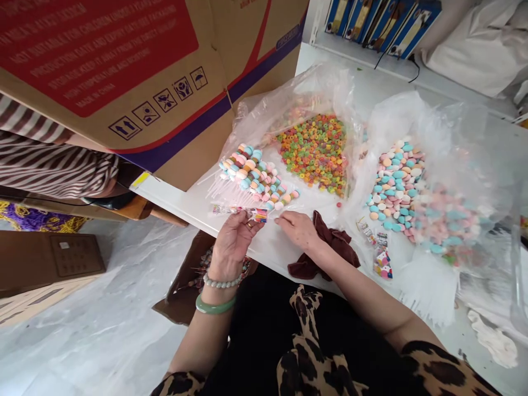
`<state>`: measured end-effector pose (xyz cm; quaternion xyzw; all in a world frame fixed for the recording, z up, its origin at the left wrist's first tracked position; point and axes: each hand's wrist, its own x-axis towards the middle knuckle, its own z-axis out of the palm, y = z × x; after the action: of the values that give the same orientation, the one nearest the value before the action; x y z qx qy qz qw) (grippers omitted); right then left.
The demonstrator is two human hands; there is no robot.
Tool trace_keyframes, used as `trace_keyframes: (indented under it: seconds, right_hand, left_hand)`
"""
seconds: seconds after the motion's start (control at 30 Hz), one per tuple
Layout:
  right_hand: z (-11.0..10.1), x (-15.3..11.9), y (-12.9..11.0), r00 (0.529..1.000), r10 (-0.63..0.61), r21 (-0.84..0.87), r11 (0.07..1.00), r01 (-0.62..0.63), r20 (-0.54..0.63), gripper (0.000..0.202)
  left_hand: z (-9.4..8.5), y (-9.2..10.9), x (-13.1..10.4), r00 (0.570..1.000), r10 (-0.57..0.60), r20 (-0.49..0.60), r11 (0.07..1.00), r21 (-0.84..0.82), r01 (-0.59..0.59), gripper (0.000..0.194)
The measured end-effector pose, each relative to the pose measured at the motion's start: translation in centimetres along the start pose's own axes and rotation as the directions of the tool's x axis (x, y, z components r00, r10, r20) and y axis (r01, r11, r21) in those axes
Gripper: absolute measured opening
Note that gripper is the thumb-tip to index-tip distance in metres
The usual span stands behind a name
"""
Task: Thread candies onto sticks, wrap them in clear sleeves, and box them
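“MADE IN CHINA” (93,98), 5 handling symbols (166,100) on carton (206,157)

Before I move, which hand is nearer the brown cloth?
Right. The right hand is beside the brown cloth, its forearm crossing in front; the left hand, holding a printed wrapper, is farther left.

Left hand (236,235) and right hand (297,228) pinch close together.

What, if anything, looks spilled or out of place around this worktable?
One small red candy lies loose on the table, apart from the heap of ring candies, as if spilled. A brown cloth is crumpled beside the right hand, a little untidy. No damage is evident.
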<state>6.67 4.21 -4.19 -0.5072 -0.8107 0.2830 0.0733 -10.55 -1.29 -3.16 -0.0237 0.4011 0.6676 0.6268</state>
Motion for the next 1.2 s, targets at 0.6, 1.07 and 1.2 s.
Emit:
trace_keyframes:
  seconds: [0.6,1.07,1.2]
  right_hand:
    - [0.9,-0.7,1.5,0.995,0.066,-0.360,0.932,-0.034,0.076,0.030]
    - [-3.7,-6.8,6.4,0.874,0.476,0.866,0.472,-0.164,-0.094,0.015]
    - [-5.4,-11.0,5.9,0.892,0.431,0.907,0.416,-0.061,-0.138,0.017]
  left_hand:
    - [1.6,-0.8,-1.0,0.992,-0.011,-0.123,0.999,0.050,0.017,0.009]
    - [4.3,-2.9,0.4,0.984,-0.165,-0.071,0.984,-0.081,0.160,0.019]
    - [4.8,-3.2,0.5,0.980,-0.183,-0.075,0.979,-0.101,0.175,0.021]
